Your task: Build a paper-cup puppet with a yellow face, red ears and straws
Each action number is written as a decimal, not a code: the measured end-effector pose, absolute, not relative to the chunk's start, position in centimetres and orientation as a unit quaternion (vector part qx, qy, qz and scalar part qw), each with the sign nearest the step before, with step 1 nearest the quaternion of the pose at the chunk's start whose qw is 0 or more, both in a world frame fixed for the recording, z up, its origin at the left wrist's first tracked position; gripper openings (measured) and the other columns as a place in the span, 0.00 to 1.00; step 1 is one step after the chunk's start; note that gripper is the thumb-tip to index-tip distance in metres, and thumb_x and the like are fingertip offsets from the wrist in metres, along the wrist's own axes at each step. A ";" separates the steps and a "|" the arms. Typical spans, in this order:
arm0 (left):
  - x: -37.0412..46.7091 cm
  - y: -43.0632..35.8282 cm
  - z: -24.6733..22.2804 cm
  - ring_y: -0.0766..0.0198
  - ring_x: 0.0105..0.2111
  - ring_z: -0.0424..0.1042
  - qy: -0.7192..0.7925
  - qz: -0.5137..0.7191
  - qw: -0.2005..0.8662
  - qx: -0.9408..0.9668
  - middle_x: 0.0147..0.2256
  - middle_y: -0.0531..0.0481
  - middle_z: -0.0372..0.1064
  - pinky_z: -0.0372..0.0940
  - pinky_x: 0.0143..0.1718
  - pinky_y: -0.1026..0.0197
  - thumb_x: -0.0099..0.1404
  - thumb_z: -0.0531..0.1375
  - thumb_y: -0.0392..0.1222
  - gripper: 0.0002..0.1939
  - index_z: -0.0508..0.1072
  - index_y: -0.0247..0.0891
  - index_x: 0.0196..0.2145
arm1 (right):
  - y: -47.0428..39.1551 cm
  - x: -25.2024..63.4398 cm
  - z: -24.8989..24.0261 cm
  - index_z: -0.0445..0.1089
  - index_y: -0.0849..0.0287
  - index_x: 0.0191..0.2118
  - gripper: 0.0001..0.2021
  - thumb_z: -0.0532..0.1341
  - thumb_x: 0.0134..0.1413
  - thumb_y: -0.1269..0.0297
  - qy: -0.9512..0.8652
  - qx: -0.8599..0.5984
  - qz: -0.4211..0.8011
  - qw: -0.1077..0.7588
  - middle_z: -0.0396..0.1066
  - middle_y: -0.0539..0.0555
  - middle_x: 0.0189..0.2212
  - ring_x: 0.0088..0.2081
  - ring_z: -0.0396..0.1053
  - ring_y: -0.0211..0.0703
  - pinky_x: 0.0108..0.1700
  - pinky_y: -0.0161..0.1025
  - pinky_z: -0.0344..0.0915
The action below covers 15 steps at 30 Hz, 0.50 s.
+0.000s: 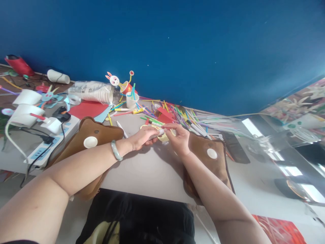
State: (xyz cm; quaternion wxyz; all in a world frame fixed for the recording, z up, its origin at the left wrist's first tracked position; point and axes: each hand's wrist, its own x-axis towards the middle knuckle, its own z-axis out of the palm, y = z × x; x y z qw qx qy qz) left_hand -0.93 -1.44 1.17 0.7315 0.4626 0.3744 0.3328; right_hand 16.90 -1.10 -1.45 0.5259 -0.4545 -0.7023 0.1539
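My left hand [144, 136], with a pale green bangle [116, 150] on its wrist, is closed over the table's middle. A small whitish piece [160, 131] sticks out at its fingertips; I cannot make out its kind. Close beside it, my right hand [179, 138] is closed too, thumb and forefinger pinched together at that piece. What lies between the right fingers is hidden. Beneath and between the hands is a pale yellow paper cutout [164, 138], partly covered. Just behind them are a red paper piece [165, 116] and several colored sticks.
Brown cushions [101, 134] [220, 149] lie under both forearms. Pipe cleaners [193, 118] spread along the blue wall. At the left are a power strip [54, 142], paper cups [96, 94] and tape [74, 99]. A dark phone [236, 148] lies right.
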 end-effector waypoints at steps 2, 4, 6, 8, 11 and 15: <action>-0.9 -1.5 1.3 0.77 0.14 0.50 0.376 0.335 0.734 0.455 0.20 0.52 0.59 0.38 0.16 0.69 0.62 0.58 0.43 0.13 0.65 0.34 0.23 | -1.2 16.9 -1.5 0.78 0.53 0.35 0.07 0.63 0.52 0.69 -0.709 -0.445 0.159 0.524 0.79 0.50 0.33 0.38 0.76 0.46 0.46 0.46 0.69; -0.9 -1.5 1.5 0.77 0.15 0.51 0.378 0.333 0.741 0.444 0.20 0.53 0.58 0.38 0.15 0.70 0.61 0.59 0.43 0.13 0.65 0.34 0.23 | -1.3 16.9 -1.4 0.77 0.53 0.35 0.08 0.62 0.51 0.71 -0.711 -0.438 0.157 0.527 0.79 0.50 0.33 0.38 0.75 0.45 0.46 0.45 0.69; -0.9 -1.5 1.6 0.76 0.16 0.51 0.378 0.330 0.749 0.432 0.20 0.53 0.58 0.39 0.15 0.71 0.61 0.59 0.42 0.12 0.65 0.34 0.23 | -1.3 16.8 -1.3 0.77 0.53 0.34 0.08 0.62 0.51 0.72 -0.712 -0.435 0.151 0.531 0.79 0.49 0.32 0.37 0.75 0.45 0.45 0.45 0.69; -0.9 -1.5 1.7 0.77 0.16 0.51 0.377 0.326 0.759 0.419 0.20 0.53 0.58 0.39 0.15 0.72 0.61 0.59 0.41 0.11 0.65 0.34 0.24 | -1.4 16.7 -1.1 0.76 0.52 0.34 0.08 0.62 0.51 0.72 -0.713 -0.432 0.140 0.534 0.78 0.49 0.32 0.36 0.75 0.44 0.45 0.45 0.69; -1.0 -1.4 1.5 0.77 0.16 0.49 0.365 0.320 0.779 0.396 0.20 0.54 0.58 0.39 0.15 0.73 0.60 0.60 0.41 0.09 0.67 0.34 0.26 | -1.6 16.5 -0.9 0.76 0.52 0.34 0.09 0.61 0.50 0.72 -0.717 -0.424 0.123 0.540 0.78 0.49 0.31 0.35 0.74 0.44 0.44 0.45 0.69; -1.2 -1.0 1.0 0.77 0.15 0.49 0.351 0.325 0.803 0.354 0.19 0.54 0.58 0.40 0.14 0.73 0.62 0.58 0.40 0.07 0.68 0.33 0.29 | -1.6 16.6 -0.6 0.76 0.52 0.33 0.10 0.61 0.49 0.74 -0.720 -0.423 0.097 0.541 0.78 0.49 0.31 0.35 0.74 0.44 0.45 0.46 0.69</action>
